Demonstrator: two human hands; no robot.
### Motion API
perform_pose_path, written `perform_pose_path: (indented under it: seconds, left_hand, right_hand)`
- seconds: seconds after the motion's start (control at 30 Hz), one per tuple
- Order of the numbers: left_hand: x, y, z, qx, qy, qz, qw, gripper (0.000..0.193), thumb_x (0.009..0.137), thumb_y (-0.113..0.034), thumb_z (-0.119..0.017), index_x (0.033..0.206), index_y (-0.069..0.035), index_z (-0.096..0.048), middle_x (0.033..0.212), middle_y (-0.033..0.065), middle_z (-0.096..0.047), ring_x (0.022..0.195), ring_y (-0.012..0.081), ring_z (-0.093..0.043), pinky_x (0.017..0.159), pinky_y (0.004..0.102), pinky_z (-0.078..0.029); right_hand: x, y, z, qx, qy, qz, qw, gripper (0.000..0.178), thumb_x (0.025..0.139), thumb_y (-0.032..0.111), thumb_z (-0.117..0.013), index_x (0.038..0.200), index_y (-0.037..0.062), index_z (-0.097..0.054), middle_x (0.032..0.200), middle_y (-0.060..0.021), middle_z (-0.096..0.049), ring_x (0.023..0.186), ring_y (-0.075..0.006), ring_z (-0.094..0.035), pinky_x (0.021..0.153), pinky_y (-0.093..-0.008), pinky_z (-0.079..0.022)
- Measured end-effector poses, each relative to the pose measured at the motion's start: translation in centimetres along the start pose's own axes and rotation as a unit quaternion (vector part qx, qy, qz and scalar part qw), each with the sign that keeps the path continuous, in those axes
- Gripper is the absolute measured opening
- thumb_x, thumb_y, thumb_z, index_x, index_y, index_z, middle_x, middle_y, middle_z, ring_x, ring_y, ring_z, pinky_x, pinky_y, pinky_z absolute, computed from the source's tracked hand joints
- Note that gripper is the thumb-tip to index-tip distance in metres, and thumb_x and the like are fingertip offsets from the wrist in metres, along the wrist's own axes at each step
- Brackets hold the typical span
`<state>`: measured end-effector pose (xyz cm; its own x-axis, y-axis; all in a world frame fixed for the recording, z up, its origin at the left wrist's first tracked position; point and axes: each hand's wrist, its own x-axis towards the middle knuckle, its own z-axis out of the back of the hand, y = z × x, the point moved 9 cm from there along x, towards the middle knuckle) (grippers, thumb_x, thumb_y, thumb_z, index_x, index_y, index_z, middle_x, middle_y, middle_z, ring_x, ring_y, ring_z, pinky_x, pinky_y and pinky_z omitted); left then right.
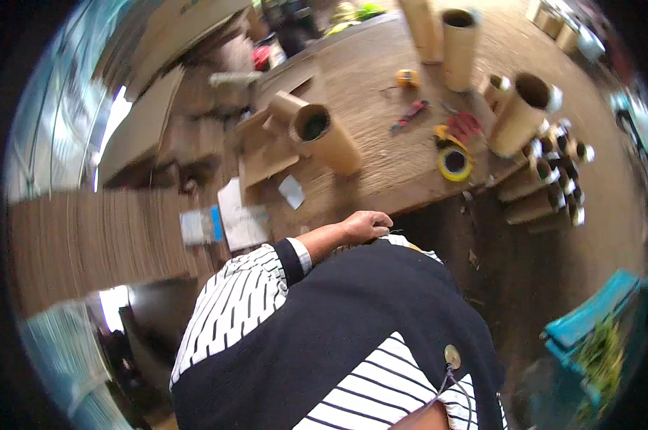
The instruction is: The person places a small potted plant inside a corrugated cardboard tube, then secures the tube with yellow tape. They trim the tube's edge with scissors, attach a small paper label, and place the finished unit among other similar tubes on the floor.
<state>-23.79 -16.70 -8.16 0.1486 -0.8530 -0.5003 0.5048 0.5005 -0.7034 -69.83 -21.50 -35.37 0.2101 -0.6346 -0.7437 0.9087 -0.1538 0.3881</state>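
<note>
My left hand (368, 225) is in front of my body, just short of the wooden table's (381, 136) near edge. Its fingers are curled and pressed together; whatever they hold, if anything, is hidden. My right hand is out of sight. Beyond the left hand, a wide cardboard tube (342, 150) leans on the table beside torn cardboard pieces (266, 161). A small white paper piece (291, 192) lies close to it. Farther right are a yellow tape roll (468, 169), red-handled scissors (464, 126), a red-and-black hand tool (410, 117) and a small yellow-orange object (407, 78).
Tall cardboard tubes (458, 61) stand at the table's far side, another (514, 122) at its right. Several shorter tubes (539, 183) are piled beyond the right edge. Stacked flat cardboard (94, 244) fills the left. A teal container (589, 308) holding green plant matter is lower right.
</note>
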Motion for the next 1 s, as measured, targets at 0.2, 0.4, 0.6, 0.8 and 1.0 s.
perform_pose_path:
  seconds: [0.2,0.4,0.6,0.8,1.0]
  left_hand:
    - [-3.4,19.1,3.4,-0.318,-0.153,0.076,0.933,0.026,0.089,-0.019,-0.059,0.109,-0.003,-0.063,0.089,0.0038,-0.064,0.079,0.0126,-0.058,0.071,0.0277,-0.048]
    - [-8.9,39.9,6.6,-0.396,-0.465,0.278,0.741,0.029,0.083,-0.012,-0.069,0.109,-0.004,-0.060,0.092,0.0059,-0.065,0.070,0.0142,-0.061,0.059,0.0317,-0.050]
    - [-8.6,44.7,10.9,-0.108,-0.497,0.398,0.764,0.073,0.061,-0.022,-0.084,0.124,-0.006,-0.051,0.119,0.0178,-0.053,0.117,0.0338,-0.050,0.097,0.0435,-0.043]
    - [-4.9,39.7,15.9,0.064,-0.357,0.328,0.872,0.104,0.060,-0.024,-0.086,0.144,-0.027,-0.025,0.144,0.0087,-0.028,0.134,0.0342,-0.027,0.106,0.0487,-0.035]
    - [-2.6,37.4,14.4,0.211,-0.228,0.166,0.936,0.056,0.075,-0.009,-0.067,0.125,-0.033,-0.056,0.147,0.0081,-0.027,0.139,0.0326,-0.020,0.111,0.0456,-0.027]
  right_hand:
    - [2.6,13.2,9.5,-0.076,-0.028,0.075,0.994,0.030,0.086,0.023,-0.063,0.107,0.0020,-0.065,0.099,-0.0136,-0.068,0.091,-0.0253,-0.065,0.080,-0.0354,-0.049]
    - [1.3,26.3,9.8,-0.121,-0.008,0.138,0.983,0.031,0.087,0.021,-0.064,0.111,0.0018,-0.063,0.101,-0.0132,-0.068,0.092,-0.0236,-0.064,0.082,-0.0336,-0.048]
    - [-1.8,32.4,7.4,-0.094,0.039,0.115,0.988,0.032,0.087,0.017,-0.065,0.115,0.0020,-0.061,0.103,-0.0138,-0.067,0.095,-0.0236,-0.064,0.084,-0.0323,-0.048]
    - [-4.5,34.7,6.0,-0.126,0.061,0.084,0.987,0.032,0.087,0.015,-0.064,0.115,0.0018,-0.061,0.104,-0.0133,-0.067,0.095,-0.0233,-0.063,0.084,-0.0322,-0.048]
    - [-6.1,36.7,7.0,-0.187,0.063,0.079,0.977,0.031,0.087,0.015,-0.064,0.115,0.0015,-0.061,0.104,-0.0122,-0.066,0.095,-0.0223,-0.063,0.084,-0.0319,-0.048]
